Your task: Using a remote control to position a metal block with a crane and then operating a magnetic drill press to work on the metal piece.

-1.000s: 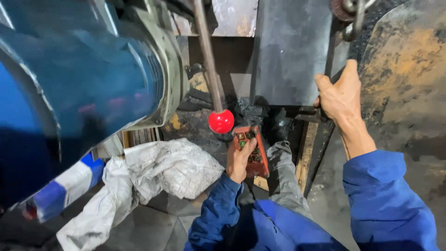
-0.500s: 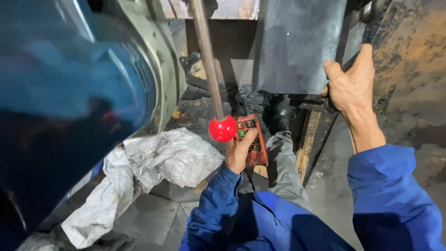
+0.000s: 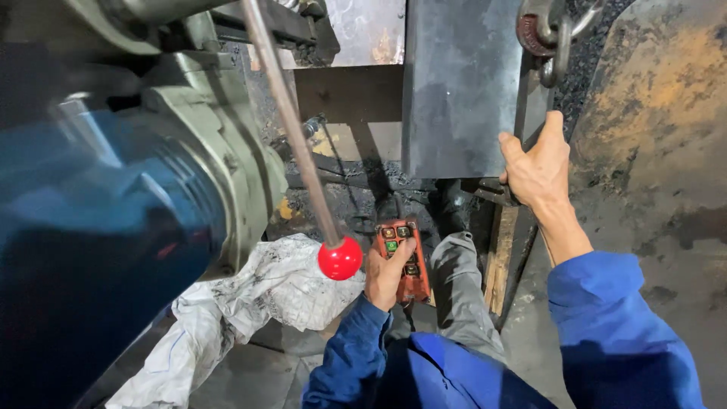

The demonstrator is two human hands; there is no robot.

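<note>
The left hand (image 3: 386, 276) is grasping an orange remote (image 3: 403, 260), fingers wrapped round its left edge and the thumb lying over the buttons on its face. The remote is sitting upright just below the steel plate (image 3: 458, 91), close above the person's grey trouser leg (image 3: 462, 295). The right hand (image 3: 539, 163) is gripping the plate's lower right edge, thumb pointing up along the edge and fingers curling behind it, so the fingertips are hidden. Both arms are wearing blue sleeves (image 3: 606, 326).

The plate is hanging upright, dark and scuffed. At its upper right corner a rusty shackle (image 3: 539, 30) with chain links is showing beside it; whether it is hooked through the plate cannot be told. Just below the plate's bottom edge, a wooden plank (image 3: 501, 257) is standing on end beside the trouser leg.

Left of the plate, a thin lever (image 3: 291, 121) is slanting down to a red ball knob (image 3: 340, 258), which is sitting just left of the remote, near the left hand but apart from it. Farther left of the plate, a big blue and grey-green machine housing (image 3: 151, 197) is filling the view, blurred. Below the knob, crumpled white sacking (image 3: 257, 303) is lying on the floor. Right of the plate, a rusty brown wall (image 3: 659, 136) is rising.
</note>
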